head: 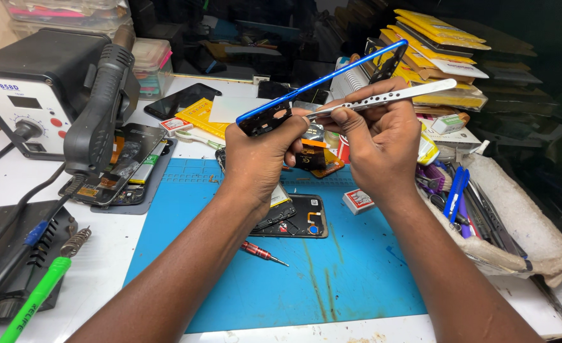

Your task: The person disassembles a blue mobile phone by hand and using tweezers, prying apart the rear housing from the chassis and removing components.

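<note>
above the blue repair mat (344,273), the left hand (258,155) has its fingers closed around the lower end of a blue phone frame (322,79), held up at a slant. the right hand (379,143), just right of it, pinches perforated metal tweezers (392,95) whose tip meets the frame. on the mat below the hands lie an opened black phone (303,219) and a red screwdriver (262,252); a hot-air station (33,89) stands left of the mat on the worktop (103,254).

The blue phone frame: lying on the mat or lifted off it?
Lifted. The left hand grips one end of the blue phone frame, holding it edge-on above the blue mat, while the right hand brings tweezers to it.
</note>
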